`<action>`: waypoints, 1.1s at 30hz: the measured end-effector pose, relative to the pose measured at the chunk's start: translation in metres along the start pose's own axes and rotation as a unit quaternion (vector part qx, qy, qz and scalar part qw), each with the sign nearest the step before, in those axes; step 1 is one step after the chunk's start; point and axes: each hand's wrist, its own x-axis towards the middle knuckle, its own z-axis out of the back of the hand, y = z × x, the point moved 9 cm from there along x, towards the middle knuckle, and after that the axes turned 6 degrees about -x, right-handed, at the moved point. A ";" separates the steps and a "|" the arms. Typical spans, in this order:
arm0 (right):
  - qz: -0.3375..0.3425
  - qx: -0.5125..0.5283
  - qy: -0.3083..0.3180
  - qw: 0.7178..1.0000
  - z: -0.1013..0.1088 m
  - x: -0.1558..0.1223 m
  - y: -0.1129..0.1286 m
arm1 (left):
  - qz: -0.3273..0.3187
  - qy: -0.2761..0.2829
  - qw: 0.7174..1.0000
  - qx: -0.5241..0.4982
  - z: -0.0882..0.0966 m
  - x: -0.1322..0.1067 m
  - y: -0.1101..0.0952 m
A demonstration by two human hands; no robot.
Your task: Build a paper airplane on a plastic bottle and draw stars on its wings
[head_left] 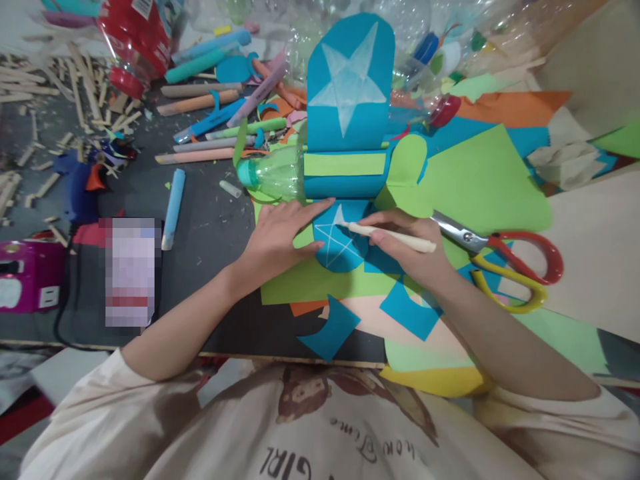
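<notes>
In my right hand (400, 240) is a white marker pen (395, 237), its tip on the lower blue paper wing (350, 257). That wing bears a white star outline, and the star's top point is coloured in. My left hand (283, 233) rests flat with fingers apart, its fingertips at the wing's left edge. The wing joins a plane-like model made of a clear plastic bottle (280, 170) with a green cap, wrapped in blue paper with a light green strip (345, 164). On its far side, the upper blue wing (320, 87) carries a filled white star.
Scissors (467, 237) with red and yellow handles lie right of my right hand. Coloured markers (210, 123), a red bottle (135, 47) and wooden sticks (83, 83) occupy the back left. A phone (130, 267) lies left; blue scraps (330, 327) lie near the front edge.
</notes>
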 end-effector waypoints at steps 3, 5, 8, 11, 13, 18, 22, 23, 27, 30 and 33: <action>-0.010 -0.005 0.017 1.000 -0.006 -0.002 0.004 | -0.006 -0.005 1.000 0.001 0.000 -0.001 0.000; -0.015 -0.010 0.021 1.000 -0.007 -0.002 0.005 | -0.013 -0.010 1.000 0.001 0.001 -0.001 -0.002; -0.017 -0.022 0.018 0.999 -0.007 0.000 0.005 | -0.023 -0.016 1.000 0.002 0.002 -0.002 -0.004; -0.025 -0.040 0.021 0.999 -0.008 -0.001 0.003 | -0.026 -0.020 0.999 0.001 0.003 -0.003 -0.005; -0.031 -0.046 0.028 0.998 -0.009 -0.002 0.002 | -0.029 -0.022 0.999 0.001 0.003 -0.003 -0.006; -0.017 -0.048 0.051 0.997 -0.011 -0.004 0.003 | -0.035 -0.019 0.999 0.006 0.003 -0.003 -0.007; -0.007 -0.052 0.067 0.996 -0.012 -0.004 0.005 | -0.026 -0.013 1.000 0.001 0.002 -0.002 -0.006; -0.004 -0.048 0.070 0.996 -0.013 -0.004 0.006 | -0.022 -0.011 1.000 -0.001 0.002 -0.001 -0.006; -0.004 -0.043 0.051 0.998 -0.008 -0.001 0.009 | -0.010 -0.002 1.000 0.001 0.002 -0.001 -0.005; -0.022 -0.059 0.034 0.997 -0.005 0.001 0.008 | -0.007 -0.002 1.000 0.004 0.002 0.000 -0.004; -0.038 -0.062 0.039 0.997 -0.007 0.000 0.005 | -0.012 -0.004 1.000 0.001 0.002 -0.001 -0.005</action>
